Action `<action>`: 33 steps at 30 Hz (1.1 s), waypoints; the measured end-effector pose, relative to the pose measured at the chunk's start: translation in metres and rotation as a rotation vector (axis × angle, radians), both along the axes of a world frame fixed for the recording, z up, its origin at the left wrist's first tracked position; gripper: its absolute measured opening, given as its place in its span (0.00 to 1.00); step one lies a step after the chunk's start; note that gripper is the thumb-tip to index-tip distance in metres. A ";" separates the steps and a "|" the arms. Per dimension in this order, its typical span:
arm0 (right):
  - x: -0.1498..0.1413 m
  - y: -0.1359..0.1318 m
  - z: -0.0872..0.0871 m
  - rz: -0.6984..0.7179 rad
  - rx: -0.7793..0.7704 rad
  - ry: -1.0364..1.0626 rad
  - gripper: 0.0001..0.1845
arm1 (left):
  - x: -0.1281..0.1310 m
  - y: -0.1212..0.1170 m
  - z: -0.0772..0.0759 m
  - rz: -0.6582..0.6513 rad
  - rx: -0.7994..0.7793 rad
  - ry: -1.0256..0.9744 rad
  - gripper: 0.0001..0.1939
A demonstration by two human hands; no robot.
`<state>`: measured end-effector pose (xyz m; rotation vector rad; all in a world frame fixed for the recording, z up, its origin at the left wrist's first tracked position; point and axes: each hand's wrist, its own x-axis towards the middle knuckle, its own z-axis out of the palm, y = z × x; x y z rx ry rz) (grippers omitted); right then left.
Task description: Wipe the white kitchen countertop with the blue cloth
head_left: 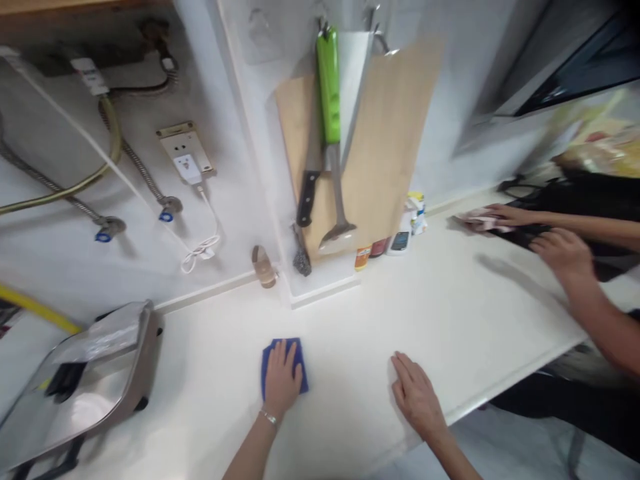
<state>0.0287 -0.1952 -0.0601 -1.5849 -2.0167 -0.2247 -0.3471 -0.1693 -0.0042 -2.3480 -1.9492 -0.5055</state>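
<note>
My left hand (283, 380) lies flat on a folded blue cloth (303, 365) on the white countertop (345, 373). Its fingers are spread over the cloth, and a bracelet circles the wrist. To the right, my right hand (416, 395) rests near the counter's front edge with its fingers stretched out and nothing in it.
On the left stands an electric pan with a glass lid (95, 393). Against the wall are a small brown bottle (263, 267), a hanging cutting board (385, 147) and a green-handled ladle (328, 87). At right, another person's hand (515, 217) presses a pinkish cloth (480, 220).
</note>
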 end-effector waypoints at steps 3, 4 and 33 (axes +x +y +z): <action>0.000 0.002 0.003 -0.007 -0.004 -0.012 0.31 | -0.013 0.038 0.003 0.108 0.040 -0.020 0.29; 0.000 0.003 0.004 -0.012 -0.009 -0.013 0.31 | -0.016 0.052 0.004 0.134 0.053 -0.022 0.29; -0.004 0.007 0.024 -0.054 -0.089 0.049 0.38 | -0.022 0.145 0.002 0.238 0.081 0.028 0.30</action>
